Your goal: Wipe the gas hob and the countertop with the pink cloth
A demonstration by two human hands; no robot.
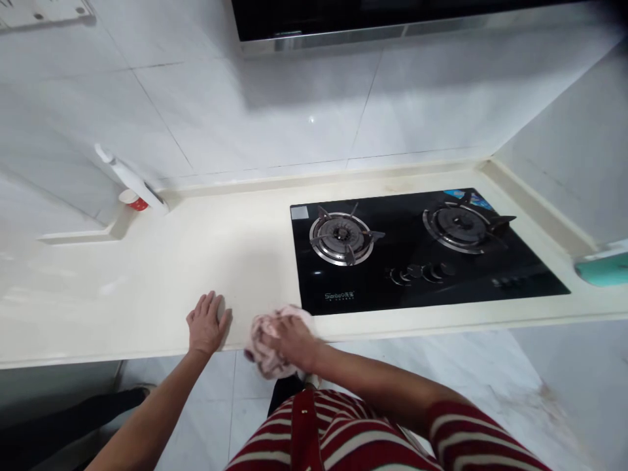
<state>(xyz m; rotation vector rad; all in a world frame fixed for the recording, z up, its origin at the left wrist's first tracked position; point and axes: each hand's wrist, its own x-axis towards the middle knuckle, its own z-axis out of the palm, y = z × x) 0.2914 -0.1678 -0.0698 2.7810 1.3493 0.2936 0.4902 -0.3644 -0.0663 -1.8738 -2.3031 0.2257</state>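
My right hand (293, 341) presses a pale pink patterned cloth (267, 363) onto the front edge of the cream countertop (230, 248). Part of the cloth hangs over that edge, and its far side lies close to the near left corner of the black gas stove (363, 291). To the left, my left hand (207, 322) rests flat on the counter near the edge, fingers spread, holding nothing. The cloth and right hand are slightly blurred.
Two burners with pan supports, the left burner (342, 237) and the right burner (461, 226), stand up from the stove. A white stick-like object (132, 180) leans in the back left corner beside a red and white cup (133, 199). At far right lies a green object (603, 269). A range hood (324, 39) hangs above.
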